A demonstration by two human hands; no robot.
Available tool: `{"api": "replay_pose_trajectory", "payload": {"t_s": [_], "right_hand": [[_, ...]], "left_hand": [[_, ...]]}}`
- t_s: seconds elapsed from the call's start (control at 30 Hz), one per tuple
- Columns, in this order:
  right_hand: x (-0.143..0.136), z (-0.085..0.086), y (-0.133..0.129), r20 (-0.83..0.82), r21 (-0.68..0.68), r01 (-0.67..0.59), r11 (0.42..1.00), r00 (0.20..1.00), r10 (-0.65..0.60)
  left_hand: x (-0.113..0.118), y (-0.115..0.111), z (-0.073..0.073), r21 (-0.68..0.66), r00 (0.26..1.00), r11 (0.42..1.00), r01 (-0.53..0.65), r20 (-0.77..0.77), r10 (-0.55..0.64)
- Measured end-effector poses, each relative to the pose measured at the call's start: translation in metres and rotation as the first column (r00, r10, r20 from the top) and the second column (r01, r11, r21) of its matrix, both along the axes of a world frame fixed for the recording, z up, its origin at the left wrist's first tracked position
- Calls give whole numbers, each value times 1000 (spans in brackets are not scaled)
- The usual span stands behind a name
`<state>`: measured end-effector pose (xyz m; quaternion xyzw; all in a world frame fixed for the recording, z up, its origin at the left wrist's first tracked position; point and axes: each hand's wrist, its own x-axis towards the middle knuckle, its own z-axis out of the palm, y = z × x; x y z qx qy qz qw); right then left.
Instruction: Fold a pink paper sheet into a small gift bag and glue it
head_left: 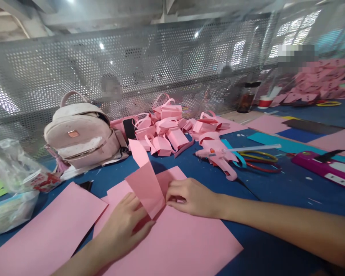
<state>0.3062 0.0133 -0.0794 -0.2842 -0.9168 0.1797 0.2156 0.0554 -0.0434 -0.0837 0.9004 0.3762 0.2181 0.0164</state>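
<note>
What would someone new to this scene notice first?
Probably the bare left hand and right hand in the foreground, at a folded pink paper piece above a flat pink sheet on the blue table. Beyond them, the eye likely goes to a heap of small pink paper items with loop handles, with a pale backpack to its left. A pink glue gun lies right of the folded piece.

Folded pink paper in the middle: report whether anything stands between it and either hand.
Nothing visible does. The left hand is at the lower left of the folded pink paper, the right hand at its right edge. The pink glue gun lies beyond the right hand, out of the way.
</note>
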Motion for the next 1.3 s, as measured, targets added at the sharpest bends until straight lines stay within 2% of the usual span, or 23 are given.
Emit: {"api": "replay_pose_trajectory", "payload": {"t_s": [0.1, 0.27, 0.33, 0.43, 0.53, 0.7, 0.8, 0.97, 1.13, 1.3], "right_hand": [[4, -1, 1, 22, 144, -69, 987, 998, 66], [6, -2, 1, 24, 304, -108, 947, 994, 106], [6, -1, 1, 20, 329, -107, 938, 994, 106], [5, -2, 1, 30, 352, -105, 930, 994, 101], [6, -2, 0, 57, 356, -126, 926, 992, 113], [6, -4, -1, 91, 346, -170, 923, 985, 147], [5, -5, -1, 91, 351, -169, 921, 985, 147], [4, -2, -2, 60, 374, -162, 913, 987, 151], [2, 5, -7, -178, 279, -56, 959, 978, 109], [-3, 9, -14, -368, 158, -1, 987, 928, 60]], "left_hand": [[3, 1, -4, 32, 994, 998, -62, 87, 59], [-4, 6, -9, -54, 979, 995, -88, 180, 96], [-6, 7, -9, -22, 982, 997, -80, 171, 83], [-7, 6, -5, 80, 995, 997, -8, 103, 0], [-8, 4, 0, 162, 999, 985, 53, 2, -54], [-3, -4, 4, 224, 995, 970, -94, -6, 97], [6, -11, 9, 273, 985, 952, -135, -67, 159], [6, -10, 16, 300, 985, 943, -142, -47, 163], [-10, 0, 25, 294, 996, 953, -75, 66, 58], [-6, -6, 36, 372, 975, 924, -90, 222, 6]]}}
